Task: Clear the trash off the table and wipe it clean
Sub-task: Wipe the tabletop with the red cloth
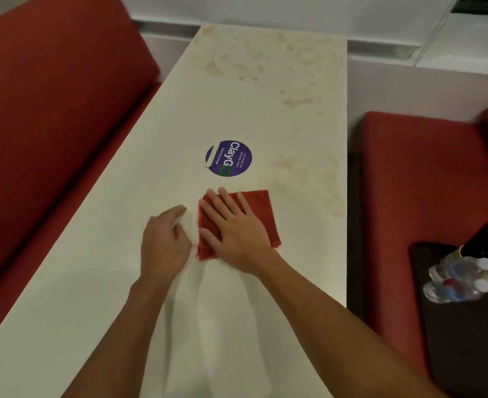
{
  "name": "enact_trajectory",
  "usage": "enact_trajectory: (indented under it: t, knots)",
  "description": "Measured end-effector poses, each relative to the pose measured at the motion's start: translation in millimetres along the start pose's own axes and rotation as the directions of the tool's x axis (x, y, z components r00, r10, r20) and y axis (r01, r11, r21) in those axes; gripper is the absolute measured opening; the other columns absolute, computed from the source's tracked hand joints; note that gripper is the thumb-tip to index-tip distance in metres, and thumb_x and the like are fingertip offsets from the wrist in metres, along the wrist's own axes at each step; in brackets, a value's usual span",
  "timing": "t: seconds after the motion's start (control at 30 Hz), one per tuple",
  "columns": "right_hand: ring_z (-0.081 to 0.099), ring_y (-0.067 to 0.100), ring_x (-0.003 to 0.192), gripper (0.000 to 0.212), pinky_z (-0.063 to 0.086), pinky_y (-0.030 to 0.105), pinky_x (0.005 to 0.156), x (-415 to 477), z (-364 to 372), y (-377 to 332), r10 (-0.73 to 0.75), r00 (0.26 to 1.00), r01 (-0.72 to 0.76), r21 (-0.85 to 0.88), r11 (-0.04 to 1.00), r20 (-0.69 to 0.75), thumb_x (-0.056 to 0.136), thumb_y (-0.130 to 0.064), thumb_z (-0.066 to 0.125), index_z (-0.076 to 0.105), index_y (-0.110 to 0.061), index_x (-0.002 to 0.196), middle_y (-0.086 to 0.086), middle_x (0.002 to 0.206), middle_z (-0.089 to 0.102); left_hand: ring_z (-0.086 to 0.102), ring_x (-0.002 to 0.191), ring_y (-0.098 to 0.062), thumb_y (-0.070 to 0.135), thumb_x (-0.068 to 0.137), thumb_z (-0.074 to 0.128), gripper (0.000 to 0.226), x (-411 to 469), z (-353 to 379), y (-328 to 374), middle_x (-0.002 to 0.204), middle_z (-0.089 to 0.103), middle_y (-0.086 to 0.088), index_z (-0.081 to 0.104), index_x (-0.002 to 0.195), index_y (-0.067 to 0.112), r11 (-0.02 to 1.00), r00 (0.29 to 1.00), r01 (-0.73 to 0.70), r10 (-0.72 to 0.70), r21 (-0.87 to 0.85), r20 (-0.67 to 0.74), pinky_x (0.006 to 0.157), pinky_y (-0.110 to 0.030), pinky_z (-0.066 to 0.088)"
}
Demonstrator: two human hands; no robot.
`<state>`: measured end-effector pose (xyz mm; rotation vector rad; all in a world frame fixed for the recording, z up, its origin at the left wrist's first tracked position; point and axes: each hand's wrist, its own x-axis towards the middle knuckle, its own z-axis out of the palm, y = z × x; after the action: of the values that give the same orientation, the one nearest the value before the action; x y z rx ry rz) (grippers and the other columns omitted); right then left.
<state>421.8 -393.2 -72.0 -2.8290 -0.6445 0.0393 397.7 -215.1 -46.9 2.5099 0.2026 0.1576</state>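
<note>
Red cloth point(261, 214) under a flat palm: a person wipes the white table point(93, 254) at its middle, just near of a round purple sticker point(229, 158). The right hand point(234, 231) presses down on the folded cloth with fingers straight and spread, gripping nothing. The left hand point(163, 242) rests just left of the cloth with its fingers curled. Whether it holds anything pale beneath them cannot be told.

The trash step looks done. Plastic bottles point(455, 280) and some dark sticks lie on a dark tray point(466, 340) set on the red bench point(409, 173) to the right, off the tabletop. The wiping step is in hand and looks only partly through, since orange-brown stains point(265, 58) blotch the far half of the table and its right edge beside the cloth.

The next move likely calls for pushing the cloth away and to the right, with steady downward pressure, across those marks.

The cloth looks like thin woven fabric, folded into a rough square, with a frayed near-right corner.
</note>
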Motion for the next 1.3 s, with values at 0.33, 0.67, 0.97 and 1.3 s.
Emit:
enact_trajectory:
  t: [0.33,0.67,0.97,1.3]
  knots:
    - [-0.008,0.022,0.162,0.070,0.000,0.052,0.130,27.6,-9.2,36.5,0.223,0.975,-0.222,0.022,0.975,-0.015,0.107,-0.056,0.022,0.019,-0.020,0.167,0.001,0.176,0.007,0.060,0.128,-0.027,-0.007,0.092,0.053,0.047,6.7,-1.4,12.0,0.135,0.068,-0.003,0.068,0.133,0.013,0.996,0.996,0.082,-0.081,-0.046,0.026,0.112,-0.036,0.043]
    - [-0.017,0.018,0.160,0.075,0.001,0.049,0.131,-82.2,-27.6,68.6,0.221,0.973,-0.223,0.030,0.974,0.070,0.105,-0.070,0.009,-0.002,-0.029,0.168,-0.006,0.175,-0.011,0.055,0.125,-0.024,0.001,0.090,0.061,0.041,3.6,36.4,63.2,0.136,0.062,-0.002,0.064,0.129,0.013,0.998,0.998,-0.055,0.055,0.009,0.013,0.106,-0.036,0.044]
    - [-0.013,0.021,0.161,0.074,0.002,0.050,0.131,-68.9,-41.8,155.7,0.505,0.862,-0.504,0.027,0.863,-0.046,0.105,-0.065,0.002,-0.001,-0.025,0.168,-0.003,0.175,-0.008,0.041,0.146,-0.024,0.015,0.098,0.061,0.050,36.9,104.6,103.1,0.158,0.048,-0.005,0.056,0.147,0.009,0.976,0.971,-0.218,0.219,-0.013,0.092,0.122,-0.042,0.036]
    - [-0.016,0.021,0.160,0.072,0.000,0.050,0.131,-112.9,-34.5,114.3,0.526,0.850,-0.527,-0.022,0.850,-0.033,0.109,-0.059,0.010,-0.006,-0.020,0.167,0.000,0.175,-0.012,0.040,0.149,-0.026,0.017,0.095,0.064,0.054,39.1,107.6,109.1,0.159,0.048,-0.005,0.056,0.149,0.012,0.981,0.978,-0.189,0.185,0.037,0.092,0.122,-0.049,0.034]
